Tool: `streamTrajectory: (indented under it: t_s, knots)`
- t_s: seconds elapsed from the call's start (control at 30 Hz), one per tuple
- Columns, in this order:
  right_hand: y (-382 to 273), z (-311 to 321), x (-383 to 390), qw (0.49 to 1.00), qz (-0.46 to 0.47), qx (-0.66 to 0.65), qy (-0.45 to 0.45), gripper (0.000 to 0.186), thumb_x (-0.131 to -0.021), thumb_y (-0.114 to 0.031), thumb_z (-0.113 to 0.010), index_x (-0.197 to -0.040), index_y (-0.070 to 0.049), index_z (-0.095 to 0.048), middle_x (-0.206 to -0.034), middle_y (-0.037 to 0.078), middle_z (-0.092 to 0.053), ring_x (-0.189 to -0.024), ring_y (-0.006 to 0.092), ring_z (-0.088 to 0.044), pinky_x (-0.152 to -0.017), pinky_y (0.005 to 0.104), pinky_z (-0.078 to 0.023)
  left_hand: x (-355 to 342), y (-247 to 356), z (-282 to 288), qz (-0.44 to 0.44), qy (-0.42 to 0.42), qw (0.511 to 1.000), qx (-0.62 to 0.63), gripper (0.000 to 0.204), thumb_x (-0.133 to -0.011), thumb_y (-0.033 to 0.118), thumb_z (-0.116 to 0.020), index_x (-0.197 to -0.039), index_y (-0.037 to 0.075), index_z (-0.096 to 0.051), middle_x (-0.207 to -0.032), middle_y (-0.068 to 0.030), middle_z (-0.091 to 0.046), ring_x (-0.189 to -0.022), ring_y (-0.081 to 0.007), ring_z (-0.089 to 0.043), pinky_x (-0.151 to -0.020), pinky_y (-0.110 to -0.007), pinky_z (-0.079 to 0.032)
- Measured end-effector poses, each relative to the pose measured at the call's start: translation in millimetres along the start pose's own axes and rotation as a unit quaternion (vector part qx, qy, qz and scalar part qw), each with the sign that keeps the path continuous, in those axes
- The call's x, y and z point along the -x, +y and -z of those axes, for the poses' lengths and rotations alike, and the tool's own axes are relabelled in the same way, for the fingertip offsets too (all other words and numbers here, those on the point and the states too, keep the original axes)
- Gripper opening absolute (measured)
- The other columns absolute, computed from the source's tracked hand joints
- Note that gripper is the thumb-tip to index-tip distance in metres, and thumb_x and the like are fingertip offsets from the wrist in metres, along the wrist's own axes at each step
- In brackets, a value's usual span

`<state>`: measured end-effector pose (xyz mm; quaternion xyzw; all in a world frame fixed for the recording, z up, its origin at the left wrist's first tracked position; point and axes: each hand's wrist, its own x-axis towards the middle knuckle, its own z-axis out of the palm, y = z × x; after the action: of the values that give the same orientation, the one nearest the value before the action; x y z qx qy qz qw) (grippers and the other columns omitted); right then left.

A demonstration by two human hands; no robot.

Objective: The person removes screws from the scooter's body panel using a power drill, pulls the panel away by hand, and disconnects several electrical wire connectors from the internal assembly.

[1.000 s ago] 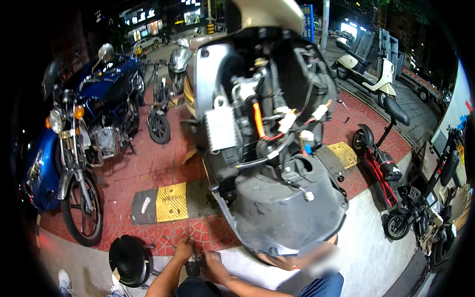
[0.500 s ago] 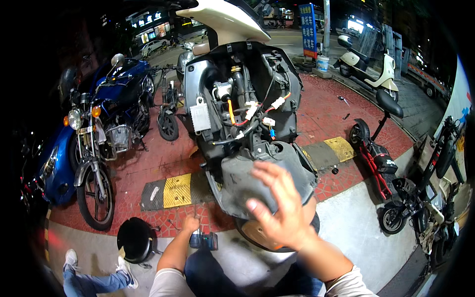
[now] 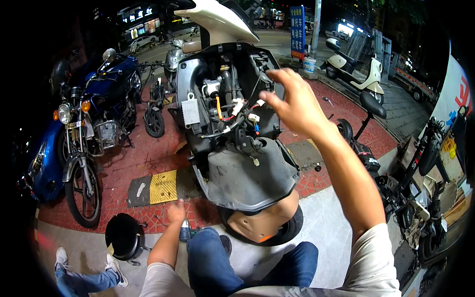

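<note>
In front of me stands a scooter (image 3: 247, 173) with its front panelling off, its dusty grey plastic cover (image 3: 237, 178) above a copper-coloured fender (image 3: 267, 218). Inside the opened body, wires with white connectors (image 3: 238, 105) hang loose beside an orange cable (image 3: 219, 107) and a silver finned box (image 3: 190, 113). My right hand (image 3: 299, 101) is raised over the body's right side, thumb and fingers apart, holding nothing. Low on the left, my left hand (image 3: 176, 213) is closed around what looks like a cordless drill (image 3: 185, 231), partly hidden behind my knee.
A blue motorcycle (image 3: 106, 99) stands left; a round black top case (image 3: 122, 236) lies near another person's legs (image 3: 89, 277). At right are a red kick scooter with a seat (image 3: 372, 105) and piled parts (image 3: 420, 213). A yellow-black speed bump (image 3: 163, 187) crosses the paving.
My right hand has lifted from above the grey cover up to the right side of the opened body. The view has shifted, and my left hand stays low by the drill.
</note>
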<state>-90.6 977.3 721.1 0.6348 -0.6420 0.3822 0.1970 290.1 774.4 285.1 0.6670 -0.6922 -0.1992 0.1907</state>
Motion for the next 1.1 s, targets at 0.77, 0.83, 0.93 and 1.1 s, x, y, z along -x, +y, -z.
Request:
streamTrajectory:
  t_s: [0.77, 0.83, 0.93, 1.1]
  knots:
    - [135, -129, -176, 0.977, -0.02, -0.126, 0.169, 0.03, -0.094, -0.034, -0.067, -0.112, -0.013, -0.077, -0.111, 0.014, -0.072, -0.11, 0.0353, -0.066, -0.097, 0.0425, -0.05, -100, 521, 236, -0.537, 0.335, 0.774, -0.028, 0.039, -0.093, 0.038, -0.064, -0.118, 0.01, -0.072, -0.111, -0.0161, -0.072, -0.102, -0.0377, -0.069, -0.088, -0.048, -0.055]
    - [135, -137, -180, 0.975, -0.05, -0.114, 0.183, 0.032, -0.093, -0.04, -0.068, -0.111, -0.016, -0.078, -0.109, 0.011, -0.075, -0.107, 0.0333, -0.068, -0.095, 0.0419, -0.051, -108, 520, 236, -0.542, 0.335, 0.77, -0.023, 0.036, -0.09, 0.034, -0.067, -0.119, 0.014, -0.072, -0.11, -0.0109, -0.071, -0.105, -0.0337, -0.068, -0.088, -0.045, -0.055]
    - [137, -146, -181, 0.971, -0.076, -0.158, 0.161, 0.032, -0.093, -0.042, -0.068, -0.113, -0.019, -0.078, -0.103, 0.011, -0.076, -0.104, 0.0321, -0.071, -0.095, 0.0409, -0.052, -121, 515, 240, -0.595, 0.312, 0.741, 0.01, 0.027, -0.088, 0.029, -0.068, -0.11, 0.016, -0.074, -0.106, -0.0061, -0.071, -0.104, -0.0304, -0.067, -0.085, -0.042, -0.054]
    - [168, -146, -201, 0.962, -0.09, -0.198, 0.167, 0.032, -0.093, -0.042, -0.07, -0.115, -0.019, -0.077, -0.106, 0.012, -0.076, -0.104, 0.0307, -0.072, -0.095, 0.0403, -0.052, -104, 521, 242, -0.673, 0.226, 0.687, 0.155, 0.02, -0.088, 0.021, -0.07, -0.102, 0.008, -0.073, -0.101, -0.0048, -0.074, -0.092, -0.0228, -0.069, -0.082, -0.039, -0.054]
